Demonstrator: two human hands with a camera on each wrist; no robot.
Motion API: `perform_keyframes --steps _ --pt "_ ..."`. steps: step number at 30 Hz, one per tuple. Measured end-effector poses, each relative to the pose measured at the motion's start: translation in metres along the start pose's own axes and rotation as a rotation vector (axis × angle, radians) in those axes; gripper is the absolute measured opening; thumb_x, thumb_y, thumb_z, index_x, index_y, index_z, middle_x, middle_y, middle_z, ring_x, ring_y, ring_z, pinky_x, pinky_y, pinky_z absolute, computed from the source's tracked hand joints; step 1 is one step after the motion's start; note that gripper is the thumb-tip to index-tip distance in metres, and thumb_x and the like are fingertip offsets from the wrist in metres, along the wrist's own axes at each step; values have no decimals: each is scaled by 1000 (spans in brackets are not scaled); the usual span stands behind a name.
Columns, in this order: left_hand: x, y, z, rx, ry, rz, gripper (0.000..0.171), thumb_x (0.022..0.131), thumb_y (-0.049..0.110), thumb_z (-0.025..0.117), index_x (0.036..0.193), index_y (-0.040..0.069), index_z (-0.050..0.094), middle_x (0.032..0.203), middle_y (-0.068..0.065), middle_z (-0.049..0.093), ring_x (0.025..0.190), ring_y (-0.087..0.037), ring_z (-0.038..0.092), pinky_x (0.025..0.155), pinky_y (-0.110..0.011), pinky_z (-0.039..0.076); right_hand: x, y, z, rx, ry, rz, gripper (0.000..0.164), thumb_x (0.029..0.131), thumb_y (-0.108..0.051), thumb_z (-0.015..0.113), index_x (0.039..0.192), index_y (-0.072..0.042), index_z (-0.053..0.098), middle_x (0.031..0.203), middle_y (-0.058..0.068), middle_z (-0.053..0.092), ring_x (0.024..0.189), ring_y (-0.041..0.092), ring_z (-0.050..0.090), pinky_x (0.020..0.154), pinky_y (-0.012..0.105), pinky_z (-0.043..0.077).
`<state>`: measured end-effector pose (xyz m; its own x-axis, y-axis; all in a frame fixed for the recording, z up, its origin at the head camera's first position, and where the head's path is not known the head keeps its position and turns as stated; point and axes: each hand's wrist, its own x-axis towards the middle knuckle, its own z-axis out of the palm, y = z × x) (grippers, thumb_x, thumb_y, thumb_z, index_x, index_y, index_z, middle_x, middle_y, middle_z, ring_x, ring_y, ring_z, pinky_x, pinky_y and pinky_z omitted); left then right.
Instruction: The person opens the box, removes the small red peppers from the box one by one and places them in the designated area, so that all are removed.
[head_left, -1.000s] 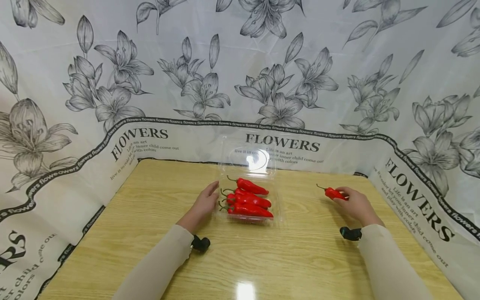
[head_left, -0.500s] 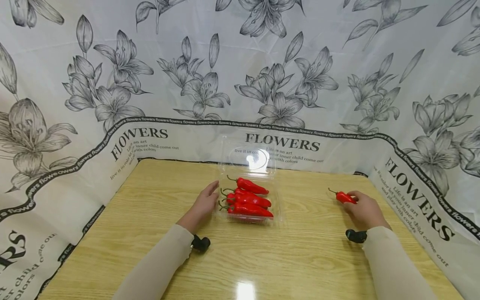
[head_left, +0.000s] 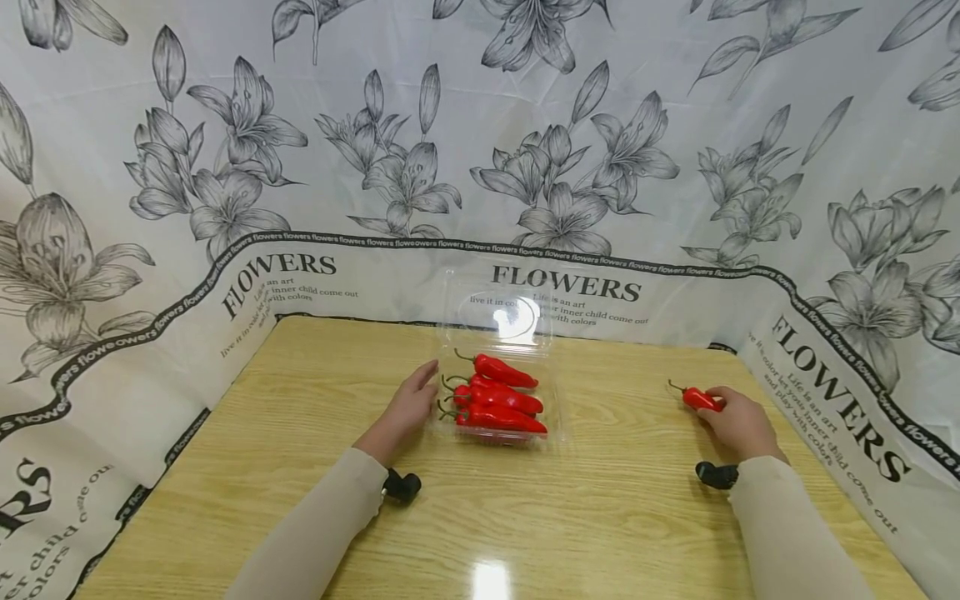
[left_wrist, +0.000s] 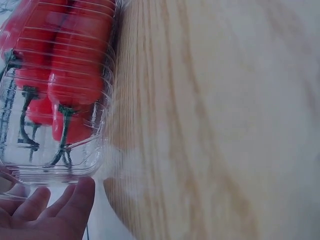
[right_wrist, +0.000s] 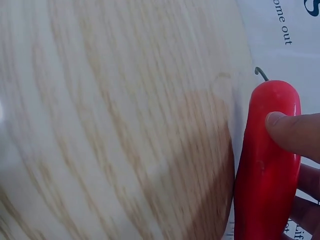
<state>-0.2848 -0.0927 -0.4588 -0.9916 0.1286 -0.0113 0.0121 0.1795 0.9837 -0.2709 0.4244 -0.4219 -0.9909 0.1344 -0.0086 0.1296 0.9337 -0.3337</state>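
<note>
Several red chili peppers (head_left: 498,398) lie stacked in a clear plastic clamshell box (head_left: 498,438), stems pointing left. Behind them the box's clear lid (head_left: 495,312) stands raised. My left hand (head_left: 408,406) rests at the box's left side; in the left wrist view its fairly straight fingers (left_wrist: 80,197) touch the box's end wall. To the right, apart from the box, my right hand (head_left: 742,422) grips a single red chili pepper (head_left: 699,399). The right wrist view shows the thumb (right_wrist: 290,127) pressed on that pepper, with other fingers behind it and the green stem sticking out.
The light wooden table (head_left: 600,500) stretches between and in front of both hands. White cloth (head_left: 405,167) printed with flowers and lettering hangs round its back and sides. A small black wrist camera (head_left: 716,475) sits below the right hand, another (head_left: 402,486) by the left sleeve.
My right hand has shifted right and slightly nearer, carrying the chili pepper with it. The left hand, the box and the stacked peppers stay as they were.
</note>
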Motion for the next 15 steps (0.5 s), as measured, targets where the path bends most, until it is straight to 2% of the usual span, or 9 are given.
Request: perform_keyframes --steps 8,15 --pt "-2 2 -1 10 2 6 52 104 12 36 155 12 24 159 -10 29 57 -10 35 55 -24 36 3 1 5 -45 17 -33 53 93 -28 60 133 5 48 125 36 54 101 48 56 80 56 46" --pt "-3 3 -1 -4 -1 -6 52 104 12 36 155 14 24 159 -8 29 55 -9 33 55 -23 35 3 -1 5 -55 0 -31 56 91 -30 62 133 5 48 124 35 54 98 45 57 76 52 46"
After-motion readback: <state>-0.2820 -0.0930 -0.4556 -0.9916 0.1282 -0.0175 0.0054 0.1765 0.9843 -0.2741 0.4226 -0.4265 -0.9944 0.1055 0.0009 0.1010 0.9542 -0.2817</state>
